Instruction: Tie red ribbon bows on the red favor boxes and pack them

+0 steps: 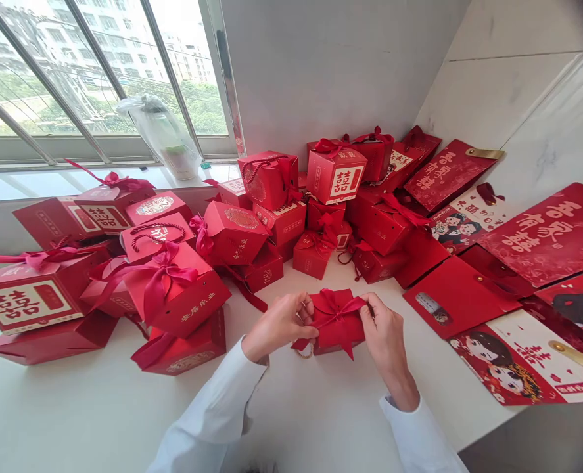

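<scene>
Between both hands (280, 322), apparently satin bow (338, 312).

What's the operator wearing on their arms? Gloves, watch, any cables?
White long sleeves on both arms: the left sleeve and right sleeve, plain at the cuffs. The left hand and right hand are bare: no gloves, watch or cables in view.

The small gift box (338, 338) is glossy red, tied with a red ribbon bow (338, 309); the 2 sleeves (207, 401) are white; a larger box's panel (22, 305) bears red double-happiness characters on cream.
</scene>
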`<state>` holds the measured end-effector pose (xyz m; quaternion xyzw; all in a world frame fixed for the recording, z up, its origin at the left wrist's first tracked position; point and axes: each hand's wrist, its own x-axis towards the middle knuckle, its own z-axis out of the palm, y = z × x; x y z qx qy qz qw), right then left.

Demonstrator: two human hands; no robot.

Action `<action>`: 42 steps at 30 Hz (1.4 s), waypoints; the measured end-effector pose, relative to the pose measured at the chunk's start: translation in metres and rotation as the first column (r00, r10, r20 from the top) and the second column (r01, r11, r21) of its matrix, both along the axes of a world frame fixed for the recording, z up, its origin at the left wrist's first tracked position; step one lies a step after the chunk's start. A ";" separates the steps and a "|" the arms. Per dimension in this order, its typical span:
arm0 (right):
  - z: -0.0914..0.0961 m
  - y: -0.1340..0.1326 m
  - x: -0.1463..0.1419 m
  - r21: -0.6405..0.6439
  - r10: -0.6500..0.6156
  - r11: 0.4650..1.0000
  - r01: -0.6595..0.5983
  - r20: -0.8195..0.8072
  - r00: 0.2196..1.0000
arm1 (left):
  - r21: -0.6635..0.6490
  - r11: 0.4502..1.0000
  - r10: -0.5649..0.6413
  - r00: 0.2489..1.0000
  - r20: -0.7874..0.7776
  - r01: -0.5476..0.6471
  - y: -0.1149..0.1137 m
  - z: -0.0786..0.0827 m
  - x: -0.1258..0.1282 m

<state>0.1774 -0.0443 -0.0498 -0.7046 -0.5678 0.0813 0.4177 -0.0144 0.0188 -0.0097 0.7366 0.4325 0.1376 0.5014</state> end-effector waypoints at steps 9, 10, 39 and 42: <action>0.001 0.005 0.001 -0.012 -0.006 1.000 0.006 0.042 0.999 | -0.019 0.999 -0.041 0.999 0.001 0.041 0.005 -0.003 -0.004; 0.001 0.006 0.000 -0.015 -0.005 1.000 0.006 0.041 0.999 | -0.016 0.999 -0.046 0.999 0.003 0.046 0.005 -0.002 -0.004; -0.004 0.002 -0.001 -0.010 0.021 1.000 -0.021 0.072 0.997 | 0.512 0.836 0.142 0.979 0.145 -0.197 -0.012 -0.014 0.029; -0.004 0.000 -0.001 -0.001 0.023 1.000 -0.023 0.077 0.997 | 0.465 0.846 0.213 0.965 0.151 -0.260 -0.010 -0.014 0.028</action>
